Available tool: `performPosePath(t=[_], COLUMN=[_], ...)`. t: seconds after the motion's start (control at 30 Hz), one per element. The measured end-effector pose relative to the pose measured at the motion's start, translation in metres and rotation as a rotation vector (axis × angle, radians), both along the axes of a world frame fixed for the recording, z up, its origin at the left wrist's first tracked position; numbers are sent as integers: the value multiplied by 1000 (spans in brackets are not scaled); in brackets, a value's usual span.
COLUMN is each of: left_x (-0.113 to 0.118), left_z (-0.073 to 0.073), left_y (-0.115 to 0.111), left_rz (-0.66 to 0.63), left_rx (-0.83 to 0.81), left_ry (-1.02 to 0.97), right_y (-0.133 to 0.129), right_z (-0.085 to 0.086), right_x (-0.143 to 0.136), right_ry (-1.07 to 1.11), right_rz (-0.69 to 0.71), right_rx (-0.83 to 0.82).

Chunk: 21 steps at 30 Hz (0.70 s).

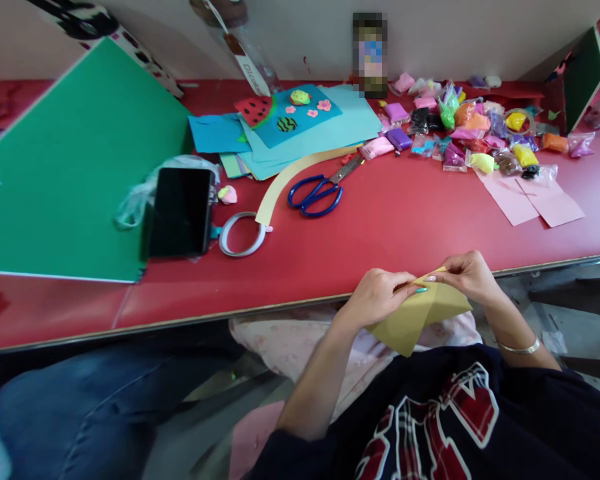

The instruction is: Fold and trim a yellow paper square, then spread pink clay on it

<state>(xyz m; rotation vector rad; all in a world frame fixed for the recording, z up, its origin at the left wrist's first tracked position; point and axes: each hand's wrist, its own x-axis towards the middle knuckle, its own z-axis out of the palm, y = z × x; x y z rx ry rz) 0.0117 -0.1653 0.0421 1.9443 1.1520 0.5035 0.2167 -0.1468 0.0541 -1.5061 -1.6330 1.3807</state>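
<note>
The yellow paper (404, 328) hangs between and below the two hands, near the edge of the red table (310, 257); it looks light and thin, likely to bend or crease easily, so a gentle pinch along its upper edge should suit it best. The left hand (379, 293) and right hand (473, 275) each pinch that edge, fingertips close together and wrists turned inward, though whether the edge is folded over is hard to tell.
</note>
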Motion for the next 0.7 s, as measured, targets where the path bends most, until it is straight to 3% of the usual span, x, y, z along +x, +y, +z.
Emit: performPosePath(t=[0.23, 0.33, 0.43, 0.57, 0.7], left_x=[2, 0, -6, -18, -27], left_z=[-1, 1, 8, 19, 13], left_y=[1, 11, 39, 93, 139], left_rz=[0, 11, 44, 77, 84], left_rx=[-34, -52, -57, -12, -26], left_ry=[-21, -53, -78, -61, -94], right_y=[1, 14, 43, 96, 142], right_z=[2, 3, 7, 14, 14], right_x=[0, -1, -7, -20, -30], right_ry=[49, 74, 97, 142, 105], right_rz=[-27, -1, 37, 176, 232], right_rx=[-68, -45, 28, 78, 126])
